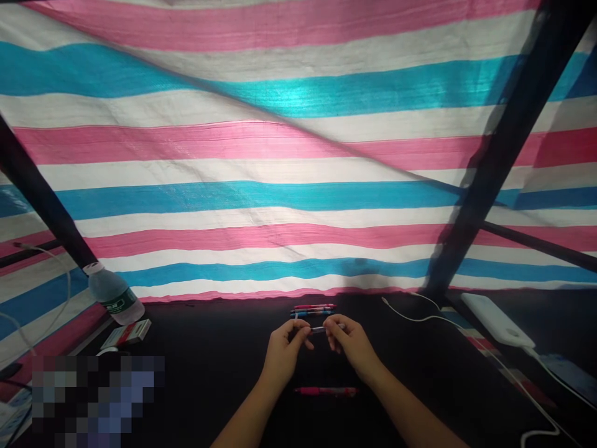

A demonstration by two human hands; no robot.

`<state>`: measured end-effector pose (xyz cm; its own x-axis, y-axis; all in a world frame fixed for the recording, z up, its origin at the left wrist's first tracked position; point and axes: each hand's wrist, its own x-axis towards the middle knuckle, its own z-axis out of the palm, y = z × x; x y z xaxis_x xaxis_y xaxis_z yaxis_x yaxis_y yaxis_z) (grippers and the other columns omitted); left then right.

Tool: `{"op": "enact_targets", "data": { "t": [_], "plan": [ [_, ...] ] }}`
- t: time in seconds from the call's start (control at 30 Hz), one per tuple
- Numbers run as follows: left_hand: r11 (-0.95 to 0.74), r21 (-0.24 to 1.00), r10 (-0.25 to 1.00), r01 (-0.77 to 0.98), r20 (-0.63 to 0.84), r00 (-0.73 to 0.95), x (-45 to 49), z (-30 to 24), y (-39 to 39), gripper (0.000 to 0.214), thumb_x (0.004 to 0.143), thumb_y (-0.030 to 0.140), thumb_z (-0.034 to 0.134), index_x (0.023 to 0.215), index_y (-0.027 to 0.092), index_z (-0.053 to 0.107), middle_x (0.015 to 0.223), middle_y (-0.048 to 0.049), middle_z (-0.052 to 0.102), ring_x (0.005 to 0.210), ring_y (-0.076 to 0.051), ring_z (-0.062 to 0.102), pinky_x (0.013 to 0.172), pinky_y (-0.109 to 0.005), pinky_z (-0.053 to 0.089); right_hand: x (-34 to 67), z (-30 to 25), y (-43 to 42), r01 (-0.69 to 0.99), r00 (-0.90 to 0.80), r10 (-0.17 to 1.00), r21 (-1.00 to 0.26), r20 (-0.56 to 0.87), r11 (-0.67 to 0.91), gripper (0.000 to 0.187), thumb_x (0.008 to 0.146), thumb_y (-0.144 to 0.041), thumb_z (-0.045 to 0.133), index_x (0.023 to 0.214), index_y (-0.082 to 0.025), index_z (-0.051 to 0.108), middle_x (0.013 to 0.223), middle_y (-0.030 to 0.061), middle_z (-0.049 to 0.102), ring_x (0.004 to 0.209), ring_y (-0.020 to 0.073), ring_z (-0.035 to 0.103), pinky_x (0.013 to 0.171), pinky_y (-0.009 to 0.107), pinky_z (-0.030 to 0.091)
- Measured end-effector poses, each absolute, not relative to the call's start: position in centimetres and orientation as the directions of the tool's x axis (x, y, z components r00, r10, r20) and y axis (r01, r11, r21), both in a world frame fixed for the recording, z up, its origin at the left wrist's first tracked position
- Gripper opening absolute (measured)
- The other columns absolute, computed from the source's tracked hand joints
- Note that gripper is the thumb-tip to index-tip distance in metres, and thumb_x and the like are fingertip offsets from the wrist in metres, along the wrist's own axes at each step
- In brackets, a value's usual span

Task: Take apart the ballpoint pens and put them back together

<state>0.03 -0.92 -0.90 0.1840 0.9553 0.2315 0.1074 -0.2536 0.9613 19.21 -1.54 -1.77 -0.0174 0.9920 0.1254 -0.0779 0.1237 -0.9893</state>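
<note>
Pinching thin pen (321,328) between left hand (283,350) and right hand (351,343). Just beyond fingertips: pens (313,310). Between wrists: red pen (326,391). Far left: bottle (114,296). Far right: power bank (495,318), cable (410,316).

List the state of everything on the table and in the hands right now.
thin pen: held level above the table, gripped at both ends
left hand: pinching the thin pen's left end
right hand: pinching its right end
pink pen: lying flat between the wrists, untouched
spare pens: lying side by side beyond the hands
water bottle: capped
power bank: lying flat
</note>
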Motion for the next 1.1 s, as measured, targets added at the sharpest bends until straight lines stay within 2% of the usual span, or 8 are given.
{"op": "enact_targets", "data": {
  "t": [0.27, 0.43, 0.6, 0.7, 0.83, 0.97, 1.03, 1.1],
  "plan": [
    [-0.243, 0.965, 0.959, 0.103, 0.223, 0.178, 0.0, -0.5, -0.9, 0.028, 0.092, 0.044, 0.064, 0.096, 0.018, 0.072, 0.068, -0.0030, 0.074, 0.072, -0.023, 0.070, 0.077, -0.032, 0.048, 18.9, -2.7, -1.3, -0.074, -0.152, 0.983, -0.993, 0.103, 0.092, 0.041, 0.079, -0.057, 0.077, 0.092, -0.018, 0.071, 0.072, -0.0004, 0.064, 0.051, 0.0123, 0.055, 0.043, 0.022, 0.035],
    [-0.247, 0.960, 0.957, 0.132, 0.220, 0.191, 0.0, -0.4, -0.9, 0.027, 0.090, 0.043, 0.067, 0.095, 0.017, 0.076, 0.067, -0.0020, 0.071, 0.068, -0.021, 0.067, 0.073, -0.031, 0.049, 18.8, -2.9, -1.5, -0.034, -0.209, 0.973, -0.995, 0.100, 0.095, 0.038, 0.083, -0.053, 0.075, 0.098, -0.018, 0.071, 0.071, -0.0001, 0.065, 0.056, 0.0141, 0.057, 0.047, 0.023, 0.036],
    [-0.328, 0.941, 0.916, 0.086, 0.294, 0.274, 0.2, -0.7, -1.0, 0.025, 0.090, 0.040, 0.067, 0.094, 0.019, 0.079, 0.087, -0.0033, 0.065, 0.063, -0.014, 0.060, 0.066, -0.028, 0.049, 18.3, -2.0, -2.4, -0.051, -0.343, 0.918, -0.980, 0.196, 0.191, 0.029, 0.093, -0.046, 0.067, 0.103, -0.019, 0.072, 0.088, 0.0037, 0.071, 0.079, 0.0191, 0.065, 0.074, 0.031, 0.050],
    [-0.332, 0.940, 0.904, 0.080, 0.292, 0.313, 0.2, -0.7, -1.1, 0.027, 0.092, 0.042, 0.065, 0.101, 0.020, 0.079, 0.089, -0.0039, 0.061, 0.067, -0.015, 0.058, 0.063, -0.026, 0.047, 18.1, -1.7, -2.7, -0.089, -0.349, 0.907, -0.972, 0.236, 0.219, 0.028, 0.095, -0.047, 0.065, 0.102, -0.020, 0.071, 0.094, 0.0050, 0.071, 0.093, 0.0229, 0.066, 0.090, 0.037, 0.050],
    [-0.367, 0.922, 0.891, 0.128, 0.308, 0.334, 0.2, -0.3, -1.3, 0.027, 0.094, 0.041, 0.062, 0.102, 0.021, 0.078, 0.090, -0.0043, 0.059, 0.080, -0.019, 0.057, 0.071, -0.028, 0.047, 18.0, -1.6, -2.7, -0.137, -0.318, 0.915, -0.967, 0.248, 0.214, 0.029, 0.094, -0.047, 0.067, 0.109, -0.022, 0.067, 0.098, 0.0056, 0.070, 0.097, 0.0238, 0.065, 0.094, 0.040, 0.050],
    [-0.389, 0.907, 0.881, 0.162, 0.315, 0.353, 0.2, 0.1, -1.6, 0.025, 0.094, 0.039, 0.063, 0.087, 0.019, 0.076, 0.083, -0.0022, 0.056, 0.078, -0.018, 0.053, 0.071, -0.028, 0.043, 18.0, -1.7, -2.7, -0.173, -0.332, 0.904, -0.960, 0.268, 0.221, 0.027, 0.095, -0.045, 0.065, 0.110, -0.023, 0.065, 0.106, 0.0067, 0.067, 0.096, 0.0224, 0.062, 0.094, 0.040, 0.048],
    [-0.371, 0.914, 0.886, 0.165, 0.294, 0.359, 0.2, 0.0, -1.6, 0.023, 0.094, 0.039, 0.064, 0.095, 0.019, 0.076, 0.082, -0.0018, 0.057, 0.079, -0.019, 0.054, 0.074, -0.029, 0.043, 18.0, -2.0, -2.6, -0.187, -0.320, 0.913, -0.962, 0.252, 0.200, 0.025, 0.095, -0.045, 0.064, 0.108, -0.024, 0.063, 0.102, 0.0051, 0.065, 0.090, 0.0208, 0.060, 0.088, 0.037, 0.048],
    [-0.337, 0.928, 0.895, 0.162, 0.262, 0.362, 0.1, -0.4, -1.5, 0.031, 0.094, 0.037, 0.062, 0.119, 0.022, 0.073, 0.087, -0.0022, 0.058, 0.084, -0.020, 0.055, 0.079, -0.031, 0.045, 18.1, -2.5, -2.4, -0.212, -0.277, 0.935, -0.963, 0.222, 0.166, 0.023, 0.093, -0.045, 0.064, 0.102, -0.023, 0.061, 0.090, 0.0017, 0.060, 0.079, 0.0183, 0.055, 0.078, 0.033, 0.047]
  ]
}}
